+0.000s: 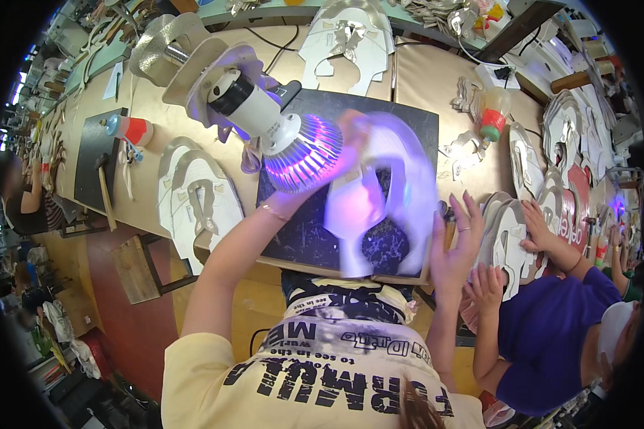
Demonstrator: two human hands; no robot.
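Note:
A white shoe upper (411,154), smeared by motion, is over the black work board (286,243) in front of me. My left hand (350,139) is at the upper's far left edge and appears to grip it; the lamp hides part of the hand and its fingers are blurred. Above that wrist hangs a ribbed lamp (304,154) casting purple light on the upper. My right hand (459,239) is raised beside the board's right edge, fingers spread and holding nothing, a ring on one finger.
More shoe uppers lie left (197,193) and beyond the board (347,46). A hammer (105,189) and a red-labelled bottle (132,131) are at left; another bottle (494,118) stands at right. Close on my right, a person in purple (551,336) handles stacked uppers (504,239).

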